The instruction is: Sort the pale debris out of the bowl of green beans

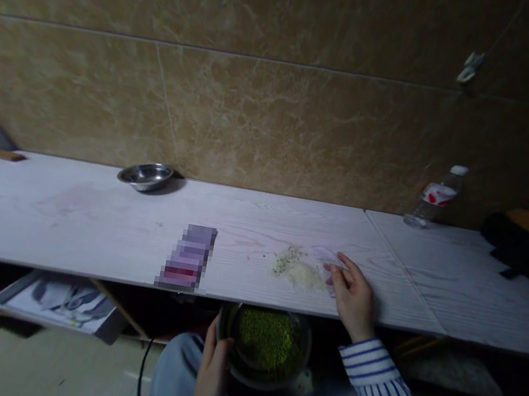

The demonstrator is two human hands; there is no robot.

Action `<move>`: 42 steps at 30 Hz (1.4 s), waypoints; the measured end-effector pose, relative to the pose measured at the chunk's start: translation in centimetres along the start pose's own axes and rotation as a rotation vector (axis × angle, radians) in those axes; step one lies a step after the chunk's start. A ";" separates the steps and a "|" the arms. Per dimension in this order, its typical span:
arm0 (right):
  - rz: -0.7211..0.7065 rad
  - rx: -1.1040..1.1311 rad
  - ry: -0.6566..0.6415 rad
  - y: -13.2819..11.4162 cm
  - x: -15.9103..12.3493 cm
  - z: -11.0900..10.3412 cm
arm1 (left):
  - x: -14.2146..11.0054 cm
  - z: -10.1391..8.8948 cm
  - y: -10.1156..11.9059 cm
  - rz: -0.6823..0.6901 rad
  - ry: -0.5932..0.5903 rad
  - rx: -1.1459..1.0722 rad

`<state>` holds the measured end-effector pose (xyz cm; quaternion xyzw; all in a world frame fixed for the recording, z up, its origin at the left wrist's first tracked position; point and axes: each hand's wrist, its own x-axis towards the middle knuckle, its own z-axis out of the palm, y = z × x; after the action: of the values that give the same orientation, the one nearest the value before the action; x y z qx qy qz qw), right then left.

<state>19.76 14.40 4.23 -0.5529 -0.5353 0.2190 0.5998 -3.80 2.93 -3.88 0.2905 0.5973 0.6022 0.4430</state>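
Bowl [304,350] of green grains [266,339] below the tabletop [260,221]

The left hand [213,373] has fingers and thumb clamped on the bowl's left side, near the front edge. On the tabletop, the right hand [355,300] has thumb and forefinger slightly apart at a clear thing [322,255], right of loose pale grains [305,276]; I cannot tell whether they grip it.

Two metal bowls [146,175] [259,381], two hands [212,378] [353,299], one bottle [437,196]

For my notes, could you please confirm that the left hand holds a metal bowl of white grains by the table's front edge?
Not quite: the head view shows green, not white, grains in the metal bowl, which the left hand does hold by the table's front edge.
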 end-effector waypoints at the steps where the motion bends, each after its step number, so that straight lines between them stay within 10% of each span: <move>1: 0.000 -0.007 -0.002 0.0 -0.1 0.0 | 0.0 0.1 0.1 -0.004 -0.015 -0.006; 15: 0.037 -0.087 -0.031 -0.8 -1.6 -1.0 | 0.5 -0.8 -1.0 -0.169 -0.081 0.014; 30: 0.155 -0.221 -0.163 0.9 6.1 -2.3 | -0.7 0.8 1.0 -0.205 0.028 0.046; 42: 0.118 -0.356 -0.308 -0.3 8.3 1.4 | -0.6 1.2 1.1 -0.229 0.004 0.069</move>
<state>21.21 21.99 7.60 -0.6403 -0.6176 0.2374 0.3901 -2.63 3.05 -2.56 0.2340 0.6479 0.5273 0.4974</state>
